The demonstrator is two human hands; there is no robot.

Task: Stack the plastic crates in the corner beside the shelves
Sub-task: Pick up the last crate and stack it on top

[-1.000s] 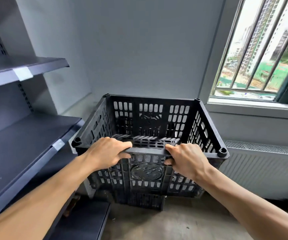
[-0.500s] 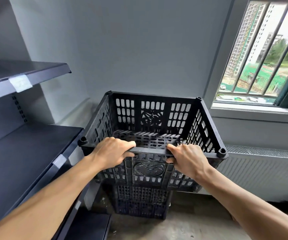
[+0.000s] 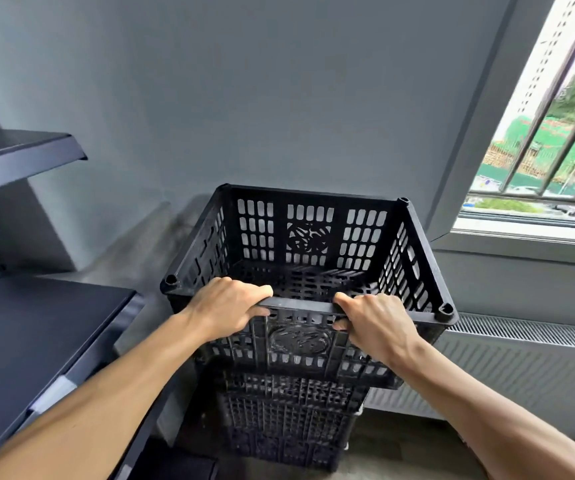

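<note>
The near rim of the top crate (image 3: 308, 258) was gripped by the left hand (image 3: 225, 306) and right hand (image 3: 378, 323), above a lower crate (image 3: 286, 420) beside the shelves (image 3: 37, 327).

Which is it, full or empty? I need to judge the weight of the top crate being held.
Empty. Through the open top of the top crate only its bare slotted floor and walls show.

Both bare forearms stretched forward, converging toward the middle. Left hand (image 3: 225, 306) knuckles up, fingers curled down over a rim, thumb tucked beneath. Right hand (image 3: 378, 323) likewise clenched, wrist slightly bent.
</note>
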